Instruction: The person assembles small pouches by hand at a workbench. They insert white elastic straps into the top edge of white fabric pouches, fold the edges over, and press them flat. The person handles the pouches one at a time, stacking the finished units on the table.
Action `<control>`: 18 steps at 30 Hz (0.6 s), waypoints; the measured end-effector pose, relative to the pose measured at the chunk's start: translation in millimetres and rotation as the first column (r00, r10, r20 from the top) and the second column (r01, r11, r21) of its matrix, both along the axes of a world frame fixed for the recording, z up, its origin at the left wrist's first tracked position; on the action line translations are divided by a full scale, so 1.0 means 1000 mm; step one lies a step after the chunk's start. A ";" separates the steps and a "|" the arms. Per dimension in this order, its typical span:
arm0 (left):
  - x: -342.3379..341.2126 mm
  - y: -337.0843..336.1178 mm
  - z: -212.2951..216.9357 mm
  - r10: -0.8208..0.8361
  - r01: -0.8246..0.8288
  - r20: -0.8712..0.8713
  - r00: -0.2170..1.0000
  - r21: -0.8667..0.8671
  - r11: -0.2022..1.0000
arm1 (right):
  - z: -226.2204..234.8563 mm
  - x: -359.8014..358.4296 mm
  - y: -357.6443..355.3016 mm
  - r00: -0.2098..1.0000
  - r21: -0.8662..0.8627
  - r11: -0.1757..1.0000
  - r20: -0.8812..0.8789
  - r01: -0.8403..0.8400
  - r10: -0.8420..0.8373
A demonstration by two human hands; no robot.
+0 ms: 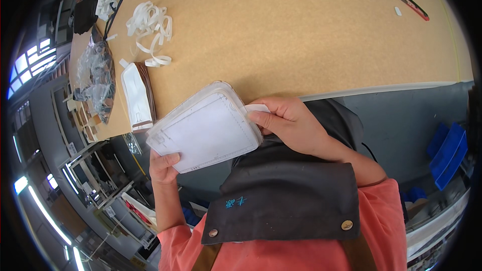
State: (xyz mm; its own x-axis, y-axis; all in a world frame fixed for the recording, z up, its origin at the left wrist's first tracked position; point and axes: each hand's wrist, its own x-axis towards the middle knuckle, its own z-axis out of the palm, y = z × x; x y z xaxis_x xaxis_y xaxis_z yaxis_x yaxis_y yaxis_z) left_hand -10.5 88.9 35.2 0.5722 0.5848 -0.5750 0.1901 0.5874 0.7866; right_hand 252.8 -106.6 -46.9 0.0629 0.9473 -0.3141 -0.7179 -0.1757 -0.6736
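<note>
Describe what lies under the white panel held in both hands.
Under the white panel, a dark apron and the table edge show; the left hand has its fingers hidden beneath.

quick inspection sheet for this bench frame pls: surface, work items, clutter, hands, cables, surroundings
Surface: tan fibreboard table with a pale front edge.
Job's things: stack of flat white rounded-corner panels with a dashed outline, held in the air near the table edge; a white strip at its right edge.
Clutter: second stack of white and brown pieces, loose white strips, clear plastic bag, red-handled snips.
Hands: left hand supports the panels from below; right hand fingers pinch the white strip.
Cables: a dark cord near the strips; cannot tell what kind.
Surroundings: dark apron, blue bins, shelving on the left.
</note>
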 end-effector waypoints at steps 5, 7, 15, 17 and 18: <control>-0.002 0.002 -0.001 -0.002 0.002 -0.034 0.999 0.002 1.000 | 0.000 0.003 0.000 0.994 -0.018 1.000 -0.104 -0.017 0.015; -0.002 0.002 -0.001 0.005 -0.005 -0.032 0.999 0.004 1.000 | -0.003 0.004 0.000 0.986 -0.027 0.999 -0.161 -0.045 0.040; -0.003 0.002 -0.002 0.032 -0.033 -0.027 0.999 -0.014 0.999 | 0.000 0.004 0.002 0.992 -0.076 0.995 -0.115 -0.060 0.051; -0.003 0.001 -0.002 0.036 -0.036 -0.030 0.999 -0.011 0.999 | 0.001 0.005 0.002 0.992 -0.062 0.997 -0.117 -0.052 0.044; -0.003 0.001 -0.003 0.037 -0.037 -0.029 0.999 -0.013 0.999 | 0.001 0.005 0.002 0.992 -0.055 0.997 -0.117 -0.048 0.041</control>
